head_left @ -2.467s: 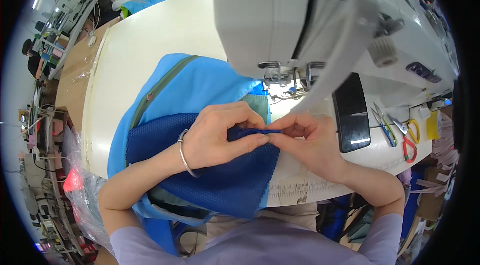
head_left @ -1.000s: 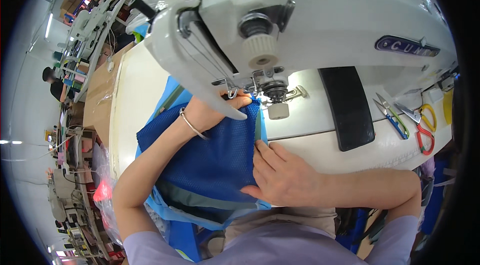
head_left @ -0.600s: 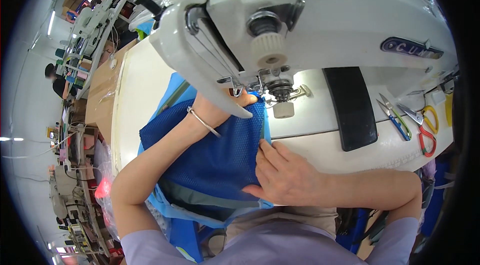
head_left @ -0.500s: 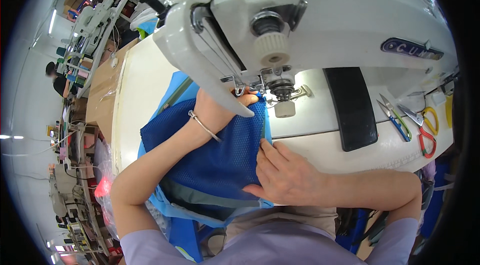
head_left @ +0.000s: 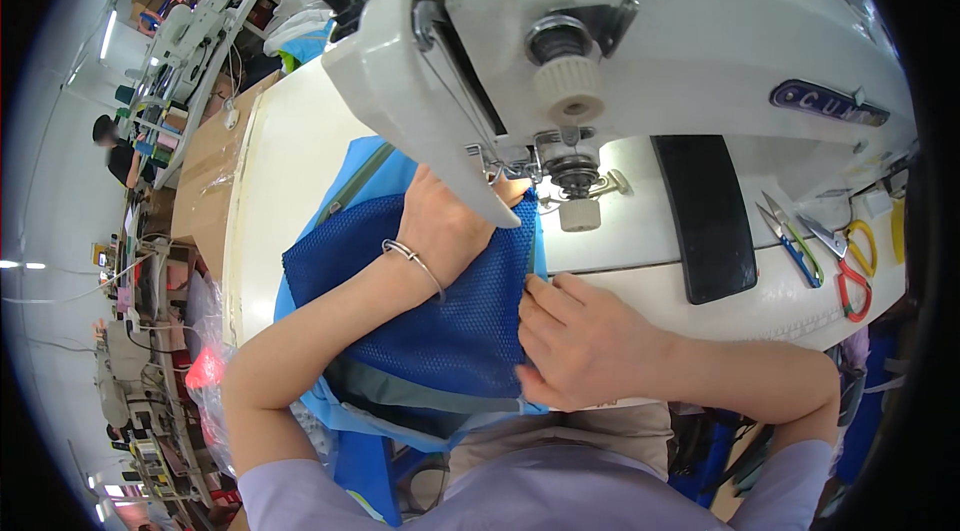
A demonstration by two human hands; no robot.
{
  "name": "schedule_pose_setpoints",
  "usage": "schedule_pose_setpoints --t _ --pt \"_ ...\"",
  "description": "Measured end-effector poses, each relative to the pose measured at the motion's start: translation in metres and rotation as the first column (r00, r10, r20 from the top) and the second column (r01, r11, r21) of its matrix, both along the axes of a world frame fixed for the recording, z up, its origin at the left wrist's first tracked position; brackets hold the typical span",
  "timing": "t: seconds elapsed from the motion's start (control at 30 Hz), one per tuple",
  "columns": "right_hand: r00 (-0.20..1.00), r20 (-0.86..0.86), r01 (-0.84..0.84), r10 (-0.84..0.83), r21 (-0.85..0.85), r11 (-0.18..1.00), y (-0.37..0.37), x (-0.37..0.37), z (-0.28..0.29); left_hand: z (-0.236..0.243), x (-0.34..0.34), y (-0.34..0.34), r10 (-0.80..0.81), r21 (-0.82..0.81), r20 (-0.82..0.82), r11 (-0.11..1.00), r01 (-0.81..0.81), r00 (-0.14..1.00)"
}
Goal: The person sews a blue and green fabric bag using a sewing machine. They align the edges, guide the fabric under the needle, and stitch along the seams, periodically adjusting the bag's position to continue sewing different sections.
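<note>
My left hand (head_left: 445, 226), wearing a silver bangle, rests on dark blue mesh fabric (head_left: 420, 331) at the needle area of the white sewing machine (head_left: 680, 51). Its fingers are mostly hidden behind the machine's curved guard, with a fingertip showing beside the metal foot. Under the mesh lies light blue fabric (head_left: 340, 166) with a grey-green strip. My right hand (head_left: 585, 341) lies on the mesh's right edge, lower down, fingers slightly bent and apart, thumb low.
A black rectangular slab (head_left: 705, 221), snips (head_left: 795, 251) and red-and-yellow-handled scissors (head_left: 850, 281) lie right on the white table (head_left: 270, 131). Cardboard (head_left: 215, 181) borders it at left. Another person (head_left: 122, 156) is among machines at far left. Clear plastic bags (head_left: 205, 361) sit lower left.
Since the earliest frame my left hand has moved up to the needle with the mesh corner and my right hand down. In the last second both hands shift slightly; the right thumb draws inward.
</note>
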State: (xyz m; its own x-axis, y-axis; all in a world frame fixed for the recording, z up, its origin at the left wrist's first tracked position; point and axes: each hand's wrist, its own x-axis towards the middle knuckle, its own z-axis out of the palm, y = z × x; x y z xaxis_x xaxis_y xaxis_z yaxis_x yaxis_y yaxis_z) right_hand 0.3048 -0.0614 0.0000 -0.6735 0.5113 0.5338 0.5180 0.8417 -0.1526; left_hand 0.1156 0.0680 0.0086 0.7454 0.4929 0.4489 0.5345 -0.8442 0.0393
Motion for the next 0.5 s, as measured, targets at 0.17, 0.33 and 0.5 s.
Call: schedule_pose_setpoints --t 0.17,0.33,0.5 --pt "0.996 -0.018 -0.084 0.082 -0.108 0.991 0.02 0.012 0.002 0.007 -0.003 -0.002 -0.106 0.146 -0.112 0.982 0.122 0.988" --pt "0.983 -0.14 0.122 -0.116 0.038 0.992 0.026 0.005 -0.002 -0.003 -0.007 -0.001 -0.115 0.06 -0.024 0.991 0.116 0.993" --pt "0.988 -0.087 0.139 -0.129 0.108 0.984 0.022 0.003 -0.007 -0.006 -0.013 0.001 -0.15 -0.047 0.023 0.987 0.151 0.988"
